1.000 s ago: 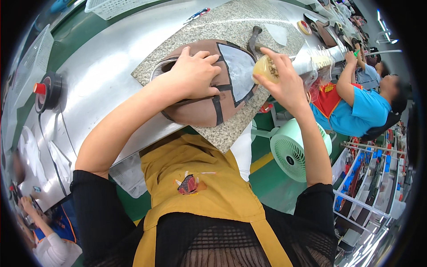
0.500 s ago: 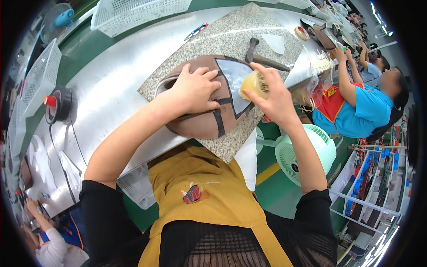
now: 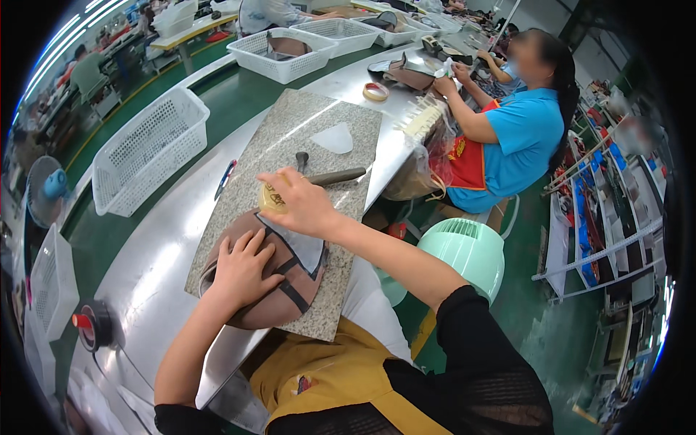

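Observation:
A brown leather-like piece [image 3: 270, 313], rounded and crossed by dark strips, lies on a speckled stone slab [image 3: 250, 163]. My left hand [image 3: 245, 272] rests on it with fingers spread. A pale grey patch [image 3: 308, 249] framed in dark trim covers its right part. My right hand [image 3: 303, 205] grips a yellowish translucent block [image 3: 270, 197] with dark markings, at the piece's far edge; my fingers partly hide the block. Just beyond that hand, a hammer [image 3: 339, 176] lies on the slab. Further up the slab is a whitish rounded sheet [image 3: 333, 138].
A tape roll [image 3: 375, 91] sits past the slab's far corner. A pen-like tool [image 3: 225, 179] lies left of the slab. White baskets [image 3: 151, 148] stand beyond the table. At right are a mint-green fan [image 3: 464, 254] and a seated co-worker [image 3: 525, 138] in blue.
My view has swung to the right. My right hand has carried the yellowish block from over the grey patch to the piece's far edge. My left hand stays on the brown piece.

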`<state>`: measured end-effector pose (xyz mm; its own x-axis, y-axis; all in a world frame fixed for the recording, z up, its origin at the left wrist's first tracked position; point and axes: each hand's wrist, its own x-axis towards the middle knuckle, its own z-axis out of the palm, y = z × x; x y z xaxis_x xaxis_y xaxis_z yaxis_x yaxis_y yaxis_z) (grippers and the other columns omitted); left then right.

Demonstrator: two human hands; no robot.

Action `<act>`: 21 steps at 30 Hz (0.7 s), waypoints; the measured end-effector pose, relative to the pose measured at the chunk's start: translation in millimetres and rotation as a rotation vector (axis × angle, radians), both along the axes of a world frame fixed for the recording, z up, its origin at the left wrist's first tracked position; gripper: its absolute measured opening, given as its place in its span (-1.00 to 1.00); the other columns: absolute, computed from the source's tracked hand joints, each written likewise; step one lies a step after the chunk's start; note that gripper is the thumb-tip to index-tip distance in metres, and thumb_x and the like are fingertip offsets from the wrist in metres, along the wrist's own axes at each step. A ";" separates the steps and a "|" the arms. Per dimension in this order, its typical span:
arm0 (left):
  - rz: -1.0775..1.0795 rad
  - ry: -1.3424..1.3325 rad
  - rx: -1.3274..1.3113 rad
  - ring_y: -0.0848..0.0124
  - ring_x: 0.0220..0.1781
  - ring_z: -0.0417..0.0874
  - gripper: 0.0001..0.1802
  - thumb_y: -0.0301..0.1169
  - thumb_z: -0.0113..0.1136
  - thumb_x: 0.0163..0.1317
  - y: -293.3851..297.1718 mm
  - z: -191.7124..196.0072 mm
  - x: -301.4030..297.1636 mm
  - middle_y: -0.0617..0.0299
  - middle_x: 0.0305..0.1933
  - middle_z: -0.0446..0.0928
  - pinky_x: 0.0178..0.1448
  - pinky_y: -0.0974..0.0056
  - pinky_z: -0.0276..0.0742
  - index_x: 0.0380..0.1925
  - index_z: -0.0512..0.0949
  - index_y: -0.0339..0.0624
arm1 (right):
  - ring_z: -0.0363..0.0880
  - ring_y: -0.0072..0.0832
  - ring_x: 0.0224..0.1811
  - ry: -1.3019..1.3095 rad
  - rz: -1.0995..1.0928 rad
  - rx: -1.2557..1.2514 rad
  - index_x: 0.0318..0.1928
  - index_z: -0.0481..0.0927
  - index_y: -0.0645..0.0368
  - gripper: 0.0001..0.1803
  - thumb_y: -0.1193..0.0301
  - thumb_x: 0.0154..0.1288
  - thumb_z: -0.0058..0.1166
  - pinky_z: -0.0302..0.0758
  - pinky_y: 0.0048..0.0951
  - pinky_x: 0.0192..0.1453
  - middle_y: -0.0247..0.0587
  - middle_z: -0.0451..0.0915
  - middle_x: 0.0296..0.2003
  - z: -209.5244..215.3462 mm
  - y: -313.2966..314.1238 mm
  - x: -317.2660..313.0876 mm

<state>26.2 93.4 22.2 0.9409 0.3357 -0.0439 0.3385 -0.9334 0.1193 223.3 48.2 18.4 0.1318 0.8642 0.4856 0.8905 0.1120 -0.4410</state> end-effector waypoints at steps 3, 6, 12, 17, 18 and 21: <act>-0.006 -0.001 -0.022 0.11 0.39 0.23 -0.35 0.08 0.21 0.05 0.7 0.0 -9.9 0.09 0.36 0.26 0.38 -0.18 0.08 0.08 0.51 -0.07 | 0.50 -0.10 0.03 0.177 -0.002 -0.128 0.23 0.33 -0.06 -0.30 0.13 0.08 0.27 0.51 -0.20 0.03 -0.07 0.40 -0.01 22.8 -3.3 9.9; -0.006 -0.020 -0.016 0.12 0.39 0.24 -0.34 0.09 0.20 0.08 -8.3 -0.2 -26.9 0.10 0.36 0.26 0.39 -0.15 0.08 0.09 0.50 -0.07 | 0.49 -0.17 0.04 0.269 -0.051 -0.018 0.24 0.32 0.02 -0.28 0.06 0.12 0.24 0.46 -0.23 0.11 -0.01 0.39 0.03 38.9 -7.4 48.9; -0.017 -0.099 -0.015 0.13 0.38 0.25 -0.36 0.06 0.17 0.11 -10.5 -6.0 -28.4 0.08 0.34 0.28 0.37 -0.20 0.07 0.10 0.46 -0.09 | 0.49 -0.21 0.05 0.275 -0.221 0.152 0.18 0.39 0.17 -0.27 0.03 0.09 0.27 0.44 -0.27 0.14 0.01 0.42 0.03 35.6 -11.0 174.7; 0.011 -0.052 -0.031 0.14 0.40 0.22 -0.36 0.05 0.18 0.12 -10.5 -2.0 -27.3 0.09 0.36 0.26 0.42 -0.14 0.02 0.12 0.47 -0.08 | 0.49 -0.14 0.07 -0.047 -0.348 -0.011 0.23 0.35 -0.04 -0.26 -0.07 0.08 0.20 0.45 -0.20 0.13 0.01 0.39 0.07 31.8 14.8 187.9; 0.012 -0.056 -0.030 0.14 0.40 0.22 -0.37 0.04 0.19 0.12 -10.0 -1.5 -26.6 0.09 0.36 0.26 0.42 -0.14 0.02 0.12 0.47 -0.08 | 0.49 -0.13 0.07 -0.058 -0.360 -0.053 0.25 0.34 -0.08 -0.25 -0.08 0.08 0.19 0.45 -0.19 0.13 0.00 0.39 0.07 30.0 23.6 188.2; 0.009 -0.060 -0.038 0.14 0.40 0.22 -0.37 0.04 0.19 0.12 -11.7 -1.2 -27.3 0.09 0.36 0.26 0.42 -0.15 0.02 0.12 0.47 -0.08 | 0.48 -0.11 0.09 -0.078 -0.392 -0.207 0.28 0.32 -0.17 -0.23 -0.11 0.07 0.17 0.44 -0.17 0.14 0.00 0.39 0.05 18.4 45.5 191.3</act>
